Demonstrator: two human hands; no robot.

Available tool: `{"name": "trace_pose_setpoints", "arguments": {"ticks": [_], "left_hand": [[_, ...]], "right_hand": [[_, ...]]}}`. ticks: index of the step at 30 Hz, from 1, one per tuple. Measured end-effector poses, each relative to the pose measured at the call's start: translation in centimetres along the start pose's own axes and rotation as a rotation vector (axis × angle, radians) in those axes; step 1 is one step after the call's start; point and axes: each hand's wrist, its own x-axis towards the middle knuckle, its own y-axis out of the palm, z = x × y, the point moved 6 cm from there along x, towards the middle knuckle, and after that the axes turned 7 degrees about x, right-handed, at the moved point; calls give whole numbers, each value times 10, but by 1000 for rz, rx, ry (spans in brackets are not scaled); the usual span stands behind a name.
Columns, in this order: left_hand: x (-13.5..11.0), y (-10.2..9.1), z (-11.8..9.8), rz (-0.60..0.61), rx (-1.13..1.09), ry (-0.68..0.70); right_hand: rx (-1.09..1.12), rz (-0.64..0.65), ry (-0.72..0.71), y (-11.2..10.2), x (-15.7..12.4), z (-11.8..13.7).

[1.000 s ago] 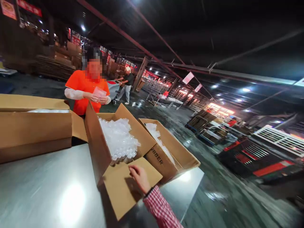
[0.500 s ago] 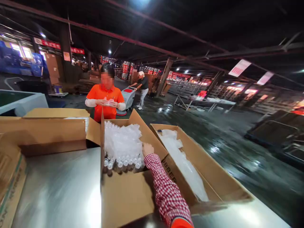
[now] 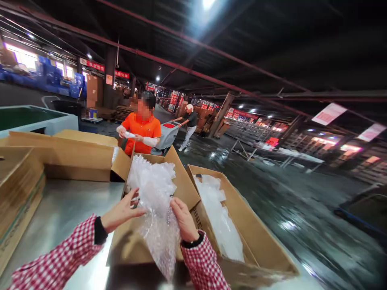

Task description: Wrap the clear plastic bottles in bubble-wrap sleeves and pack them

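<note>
My right hand pinches the edge of a clear plastic bag, which hangs in a point over the near side of an open cardboard box. On the bag's other side is my left hand, thumb and fingers apart, close to the plastic; whether it touches is unclear. More crumpled clear plastic lies in the box behind the bag. A row of clear bottle tops shows faintly at the box's far edge. The bag and my hands cover the box's near contents.
Right of the box stands a second open carton with white plastic wrapping inside. Other cartons stand at left on the metal table. Across from me a co-worker in orange handles a white item; farther back, a person pushes a floor machine.
My left hand has come into view. My right hand has moved nearer and now holds the plastic bag, drawn out over the bottles that showed before. The view has shifted left.
</note>
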Motion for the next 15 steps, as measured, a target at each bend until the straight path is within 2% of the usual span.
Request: {"name": "trace_pose_setpoints", "arguments": {"ticks": [2, 3, 5, 7, 9, 10, 11, 12, 15], "left_hand": [[1, 15, 15, 139, -71, -36], [-2, 16, 21, 177, -67, -35], [-8, 4, 29, 152, 32, -8], [-16, -17, 31, -19, 231, 27], [-30, -33, 24, -299, 473, 117], [-39, -34, 19, -419, 578, 171], [-48, -28, 15, -482, 655, 216], [-54, -16, 15, -474, 704, 252], [-63, 27, 29, -275, 746, 293]], "right_hand": [[146, 9, 24, 3, -11, -2], [204, 8, 44, 2, -16, -4], [297, 14, 123, 4, -24, -12], [381, 47, 228, 11, -31, -26], [444, 100, 301, 27, -37, -42], [461, 119, 318, 36, -39, -51], [460, 135, 327, 46, -39, -59], [438, 146, 327, 54, -38, -68], [249, 131, 270, 70, -30, -91]]}}
